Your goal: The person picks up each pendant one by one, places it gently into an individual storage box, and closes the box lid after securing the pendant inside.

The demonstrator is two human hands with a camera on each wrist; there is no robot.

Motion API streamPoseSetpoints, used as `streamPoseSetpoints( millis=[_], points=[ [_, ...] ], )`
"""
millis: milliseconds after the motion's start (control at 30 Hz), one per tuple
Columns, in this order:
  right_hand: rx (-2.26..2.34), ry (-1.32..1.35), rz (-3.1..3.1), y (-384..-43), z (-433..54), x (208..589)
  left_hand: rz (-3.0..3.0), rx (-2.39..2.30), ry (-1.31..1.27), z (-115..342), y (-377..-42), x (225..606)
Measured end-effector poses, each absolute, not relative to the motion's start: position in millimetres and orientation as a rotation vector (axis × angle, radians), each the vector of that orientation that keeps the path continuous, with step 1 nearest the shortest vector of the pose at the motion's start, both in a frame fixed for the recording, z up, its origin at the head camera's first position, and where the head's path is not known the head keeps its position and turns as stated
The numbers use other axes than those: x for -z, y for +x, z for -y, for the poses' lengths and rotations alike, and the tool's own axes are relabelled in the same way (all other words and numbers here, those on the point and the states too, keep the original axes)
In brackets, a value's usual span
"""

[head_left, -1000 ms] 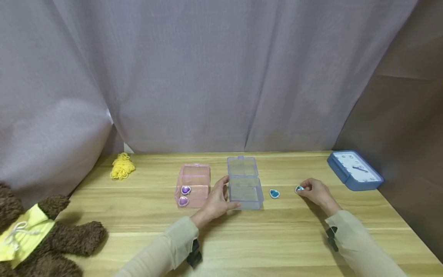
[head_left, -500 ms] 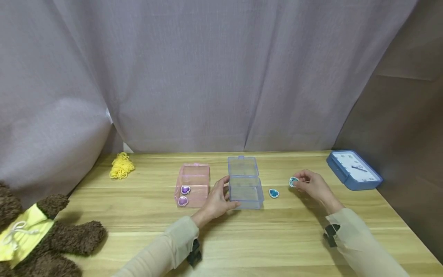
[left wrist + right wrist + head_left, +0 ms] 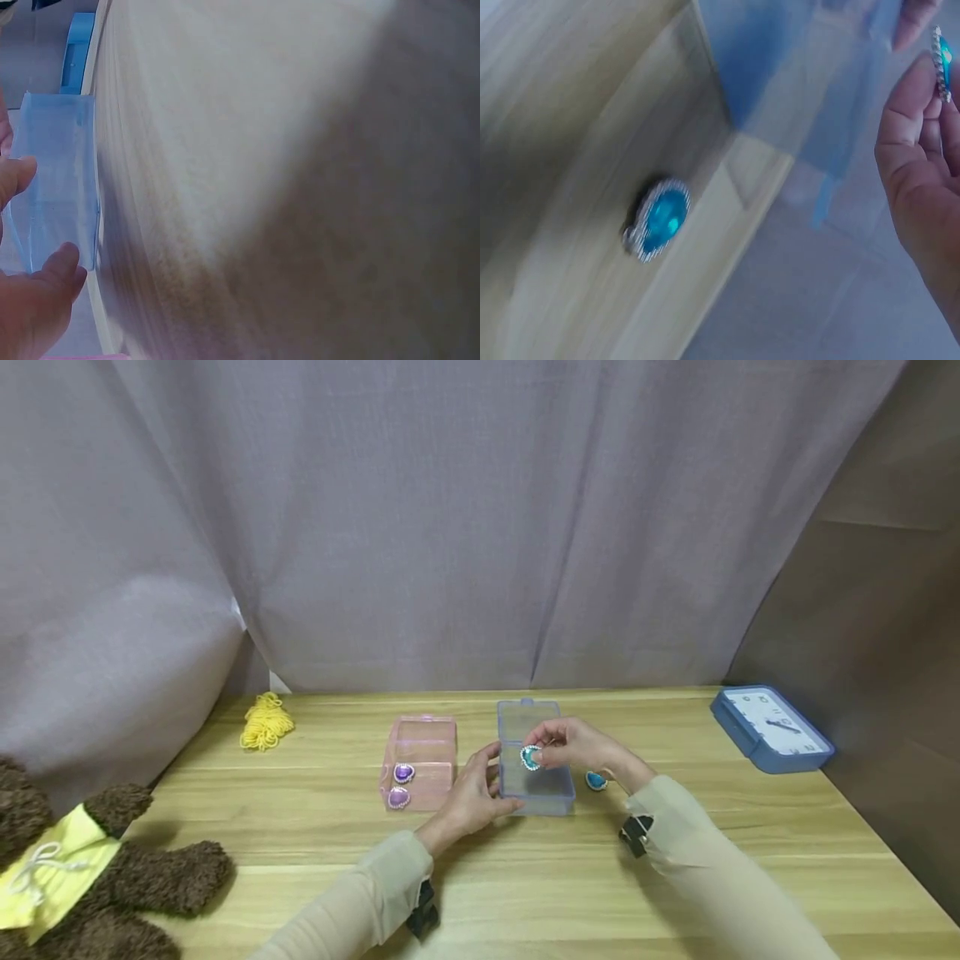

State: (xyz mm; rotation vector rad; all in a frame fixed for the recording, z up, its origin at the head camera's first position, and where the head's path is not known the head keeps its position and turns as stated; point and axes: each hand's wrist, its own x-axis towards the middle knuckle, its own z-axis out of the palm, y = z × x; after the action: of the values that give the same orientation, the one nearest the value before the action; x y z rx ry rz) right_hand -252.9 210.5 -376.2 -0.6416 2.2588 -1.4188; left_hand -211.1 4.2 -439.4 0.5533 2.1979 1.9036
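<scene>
My right hand (image 3: 585,750) pinches a teal heart-shaped gem (image 3: 530,757) with a silvery beaded rim, above the clear blue plastic box (image 3: 551,805). The box stands on the table with its lid hinged back; no gem shows inside. At its left side my left hand (image 3: 471,793) holds it, thumb along the front and a fingertip near the back. In the left wrist view, the thumb (image 3: 61,268) touches the box wall. A second teal gem (image 3: 664,219) lies on the wood just right of the box, partly under the right wrist in the head view.
To the left, an open pink box (image 3: 435,777) holds two purple gems (image 3: 403,772). Yellow cord (image 3: 267,722) lies at the back left, a brown teddy bear (image 3: 165,877) at the near left. A blue clock (image 3: 772,729) sits at the back right, before a grey curtain (image 3: 420,527).
My right hand has lifted the teal gem off the table and carried it left, over the blue box. My left hand stays on the box.
</scene>
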Motion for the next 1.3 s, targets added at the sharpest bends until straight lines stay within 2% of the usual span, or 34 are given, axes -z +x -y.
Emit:
streamPoseSetpoints(
  millis=[467, 1300],
  points=[
    [1.083, -0.807, -2.308, -250.4, -172.0, 388.4, -2.400, -1.736, 0.599, -1.7, -208.1, 436.9],
    [0.932, -0.855, -2.517, -241.4, -164.0, 404.0, -2.480, -1.643, 0.600, -0.1, -207.3, 436.9]
  ],
)
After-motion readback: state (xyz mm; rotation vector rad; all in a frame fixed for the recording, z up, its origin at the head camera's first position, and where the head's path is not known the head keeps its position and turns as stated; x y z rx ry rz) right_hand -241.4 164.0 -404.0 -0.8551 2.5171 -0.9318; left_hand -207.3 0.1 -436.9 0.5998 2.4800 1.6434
